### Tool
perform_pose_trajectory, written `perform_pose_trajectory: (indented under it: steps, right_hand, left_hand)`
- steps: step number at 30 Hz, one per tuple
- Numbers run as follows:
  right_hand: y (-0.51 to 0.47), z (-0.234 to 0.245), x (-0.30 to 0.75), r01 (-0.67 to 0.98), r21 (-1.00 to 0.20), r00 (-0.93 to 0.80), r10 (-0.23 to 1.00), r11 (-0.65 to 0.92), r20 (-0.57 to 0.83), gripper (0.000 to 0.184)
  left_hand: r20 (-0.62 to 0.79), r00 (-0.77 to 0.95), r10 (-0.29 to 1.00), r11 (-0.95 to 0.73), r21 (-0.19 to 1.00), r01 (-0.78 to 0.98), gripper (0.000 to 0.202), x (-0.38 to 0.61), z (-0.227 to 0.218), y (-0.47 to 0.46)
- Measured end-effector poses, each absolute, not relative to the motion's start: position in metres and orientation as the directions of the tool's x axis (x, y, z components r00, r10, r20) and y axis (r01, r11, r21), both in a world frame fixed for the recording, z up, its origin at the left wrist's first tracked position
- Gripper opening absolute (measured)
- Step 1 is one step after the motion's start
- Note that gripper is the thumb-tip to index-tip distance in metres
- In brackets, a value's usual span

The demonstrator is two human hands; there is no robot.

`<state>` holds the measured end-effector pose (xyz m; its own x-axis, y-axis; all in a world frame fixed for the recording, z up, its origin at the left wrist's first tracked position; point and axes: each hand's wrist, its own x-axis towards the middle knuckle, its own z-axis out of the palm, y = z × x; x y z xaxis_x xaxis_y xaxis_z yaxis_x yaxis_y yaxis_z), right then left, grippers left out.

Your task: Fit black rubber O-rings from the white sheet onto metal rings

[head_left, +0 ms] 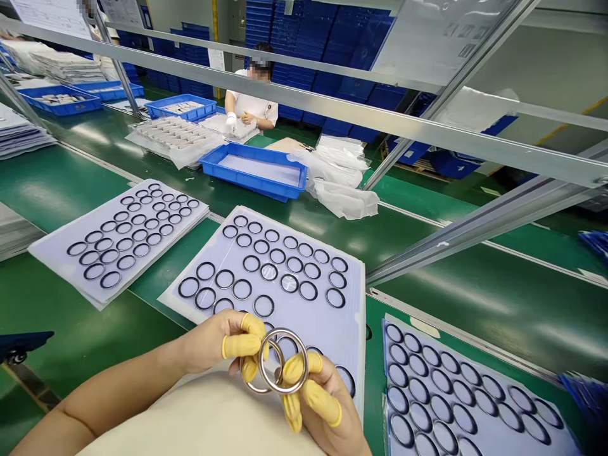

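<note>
1. Item in hand: the left hand [213, 345] and right hand [316, 405], with yellow finger cots [240, 346], are closed together on two polished metal rings [284, 330]. The rings overlap and are held just above the middle sheet.
2. State of sheets: the pale foam sheet [354, 329] below the hands carries rows of black rings [268, 306], its lower rows hidden by the hands. The left sheet [61, 269] and right sheet [560, 437] also carry full-looking rows.
3. Surface: green conveyor belt [475, 297], with an aluminium rail [332, 104] above.
4. Room: a co-worker [251, 101] sits beyond a blue plastic tray [247, 180] and white plastic bags [344, 199]. Stacked blue crates [304, 50] stand behind.
</note>
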<state>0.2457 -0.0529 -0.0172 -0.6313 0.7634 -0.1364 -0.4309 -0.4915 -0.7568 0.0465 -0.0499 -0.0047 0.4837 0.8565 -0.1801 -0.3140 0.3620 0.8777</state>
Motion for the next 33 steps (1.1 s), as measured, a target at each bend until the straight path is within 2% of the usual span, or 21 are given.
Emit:
perform_pose_trajectory:
  steps: [6,10,14,17,22,26,28,30,32,33]
  right_hand:
    - [-0.051,-0.025,0.258,-0.624,-0.681,-0.442,0.892,-0.383,-0.097,0.015]
    - [-0.049,-0.034,0.269,-0.723,-0.621,-0.302,0.947,-0.304,-0.112,0.019]
    - [-0.047,-0.039,0.273,-0.729,-0.615,-0.217,0.954,-0.299,-0.207,0.021]
    - [-0.046,-0.041,0.271,-0.692,-0.648,-0.235,0.948,-0.319,-0.215,0.024]
    - [-0.047,-0.042,0.266,-0.547,-0.745,-0.37,0.908,-0.382,-0.194,0.028]
    - [-0.049,-0.039,0.263,-0.433,-0.781,-0.497,0.842,-0.45,-0.209,0.032]
    - [-0.05,-0.039,0.262,-0.415,-0.784,-0.525,0.825,-0.462,-0.208,0.034]
    - [-0.052,-0.04,0.264,-0.419,-0.786,-0.513,0.833,-0.455,-0.208,0.034]
    - [-0.054,-0.043,0.267,-0.429,-0.779,-0.487,0.844,-0.456,-0.225,0.032]
    - [-0.055,-0.045,0.269,-0.435,-0.773,-0.473,0.848,-0.461,-0.24,0.031]
  left_hand:
    - [-0.155,0.483,0.862,0.408,0.778,-0.478,0.025,0.049,-0.007,-0.045]
    - [-0.179,0.474,0.862,0.449,0.704,-0.55,0.027,0.052,-0.009,-0.041]
    - [-0.213,0.435,0.875,0.454,0.673,-0.584,0.031,0.056,-0.007,-0.039]
    - [-0.237,0.442,0.865,0.478,0.656,-0.584,0.034,0.058,-0.004,-0.038]
    - [-0.254,0.465,0.848,0.505,0.654,-0.563,0.036,0.061,-0.001,-0.035]
    - [-0.226,0.467,0.855,0.474,0.705,-0.527,0.038,0.066,-0.006,-0.036]
    - [-0.193,0.457,0.868,0.418,0.781,-0.464,0.041,0.068,-0.012,-0.036]
    - [-0.143,0.428,0.893,0.289,0.909,-0.3,0.04,0.069,-0.021,-0.03]
    - [-0.082,0.341,0.937,0.06,0.995,0.073,0.034,0.066,-0.033,-0.017]
    - [-0.043,0.282,0.959,-0.05,0.948,0.315,0.03,0.062,-0.041,-0.006]
